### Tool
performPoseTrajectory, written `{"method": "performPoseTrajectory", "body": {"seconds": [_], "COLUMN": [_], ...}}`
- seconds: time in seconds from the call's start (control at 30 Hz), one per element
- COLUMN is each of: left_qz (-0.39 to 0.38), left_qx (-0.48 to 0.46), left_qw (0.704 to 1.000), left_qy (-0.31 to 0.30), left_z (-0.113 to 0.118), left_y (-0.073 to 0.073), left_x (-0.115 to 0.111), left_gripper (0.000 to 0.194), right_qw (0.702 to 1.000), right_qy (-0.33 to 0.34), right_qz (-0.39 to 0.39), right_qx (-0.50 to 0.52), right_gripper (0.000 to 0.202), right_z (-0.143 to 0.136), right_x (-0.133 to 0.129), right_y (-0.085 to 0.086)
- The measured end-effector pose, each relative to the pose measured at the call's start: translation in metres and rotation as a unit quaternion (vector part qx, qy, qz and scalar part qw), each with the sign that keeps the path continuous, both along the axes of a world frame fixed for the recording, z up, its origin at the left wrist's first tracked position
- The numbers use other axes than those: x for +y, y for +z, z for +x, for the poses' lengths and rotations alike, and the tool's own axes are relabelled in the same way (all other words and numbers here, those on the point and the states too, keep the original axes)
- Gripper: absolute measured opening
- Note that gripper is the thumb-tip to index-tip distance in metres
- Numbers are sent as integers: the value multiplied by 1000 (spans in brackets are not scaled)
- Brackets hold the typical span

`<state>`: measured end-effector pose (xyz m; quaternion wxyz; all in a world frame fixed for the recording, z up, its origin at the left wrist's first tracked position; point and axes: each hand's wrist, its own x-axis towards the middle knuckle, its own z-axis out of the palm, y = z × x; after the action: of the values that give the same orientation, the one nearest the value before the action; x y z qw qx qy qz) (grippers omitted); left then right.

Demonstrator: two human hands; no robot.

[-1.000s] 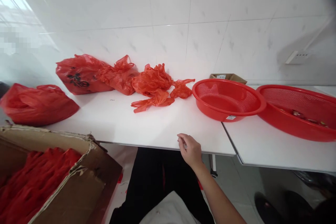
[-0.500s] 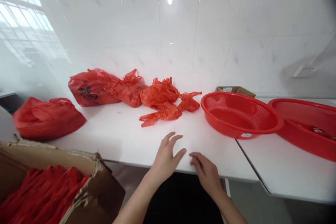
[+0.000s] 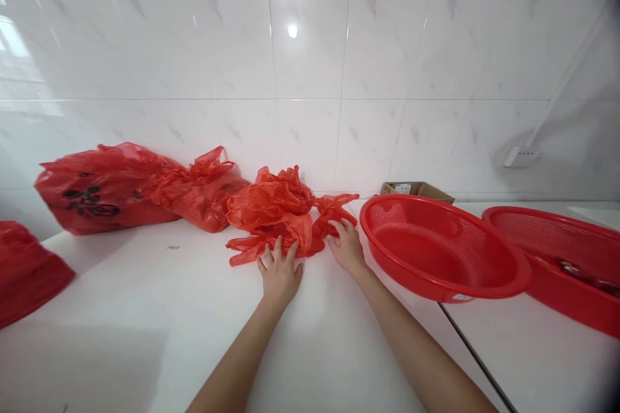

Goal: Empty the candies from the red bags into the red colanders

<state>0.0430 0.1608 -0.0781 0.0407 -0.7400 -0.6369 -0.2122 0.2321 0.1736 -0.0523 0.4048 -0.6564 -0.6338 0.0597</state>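
Crumpled red bags [image 3: 274, 203] lie at the centre of the frame on the worktop [image 3: 194, 310]. The left hand [image 3: 279, 276], fingers spread, meets their near edge; the right hand's [image 3: 347, 246] fingers curl at the small bag [image 3: 333, 211], grip unclear.

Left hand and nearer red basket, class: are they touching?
Apart: the head view shows white tabletop and the right forearm between the left hand and the basket.

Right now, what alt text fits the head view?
A person's left hand and right hand reach to crumpled red bags on a white table; fuller red bags lie left, two red baskets right, before a tiled wall.
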Motion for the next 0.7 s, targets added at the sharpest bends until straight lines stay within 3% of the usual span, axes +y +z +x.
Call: {"method": "performPoseTrajectory", "body": {"seconds": [0.1,0.2,0.27,0.4,0.53,0.6,0.7], "left_qz": [-45,-84,-87,-47,149,180,96], "left_qx": [-14,-47,-76,-135,-244,-231,-115], "left_qw": [999,995,993,990,958,954,983], "left_qy": [17,18,7,0,-16,-61,-107], "left_z": [-5,-17,-25,-31,-24,-16,-5], "left_y": [-9,-17,-15,10,33,33,16], "left_x": [20,31,32,19,-2,-9,-12], "left_gripper": [50,48,42,24,15,22,38], "right_qw": [999,997,997,997,996,993,985], "right_qy": [-18,-14,-9,-22,-76,-102,-123], "right_qz": [-25,-44,-40,-21,9,24,-15], "right_qx": [-32,-57,-68,-66,-45,-50,-117], "right_gripper": [46,40,38,28,34,48,58], "right_z": [4,5,6,9,10,9,6], "right_x": [28,36,36,37,34,31,27], "right_y": [-21,-44,-51,-48,-39,-36,-33]}}
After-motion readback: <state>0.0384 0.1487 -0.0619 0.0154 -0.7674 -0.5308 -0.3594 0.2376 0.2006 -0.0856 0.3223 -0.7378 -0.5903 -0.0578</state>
